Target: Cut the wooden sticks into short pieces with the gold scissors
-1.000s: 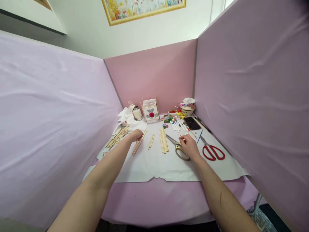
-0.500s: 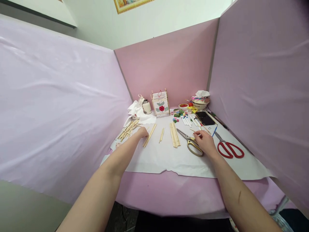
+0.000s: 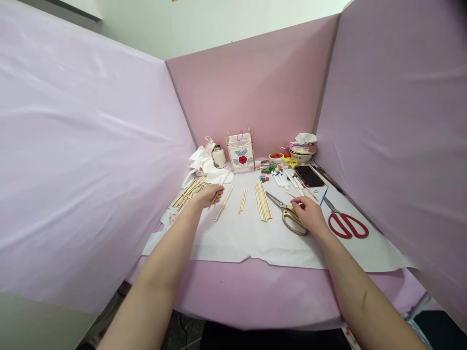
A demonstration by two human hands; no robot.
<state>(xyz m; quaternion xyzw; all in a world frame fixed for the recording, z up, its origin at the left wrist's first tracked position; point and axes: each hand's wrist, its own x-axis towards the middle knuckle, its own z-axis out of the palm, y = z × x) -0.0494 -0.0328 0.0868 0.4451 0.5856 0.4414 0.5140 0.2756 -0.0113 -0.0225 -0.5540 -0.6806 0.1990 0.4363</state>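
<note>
Gripping a thin wooden stick [image 3: 218, 187] in a curled left hand [image 3: 208, 196], a person works over a white paper sheet [image 3: 251, 250] spread across a pink-covered table [image 3: 255, 296]. The stick tilts up and away through the closed fingers. The right hand [image 3: 310, 215] sits on the paper with its fingertips [image 3: 301, 204] pinched close together, just beside gold-handled scissors [image 3: 290, 216] lying with their blades pointing up and to the left; whether those fingers hold anything is too small to tell. Between the hands lie a slanted pair of long sticks [image 3: 224, 201], two shorter sticks [image 3: 242, 201] and a tight stack of sticks [image 3: 263, 201]. A loose pile of sticks [image 3: 188, 192] sits just left of the left hand, and red-handled scissors [image 3: 346, 226] lie to the right of the right hand. Farther back, a small upright paper lantern [image 3: 240, 151] with a red flower stands between crumpled white tissue [image 3: 200, 162] and a row of white markers [image 3: 280, 179], near a black phone [image 3: 309, 176]. Pink partitions [image 3: 251, 87] surround the table.
</note>
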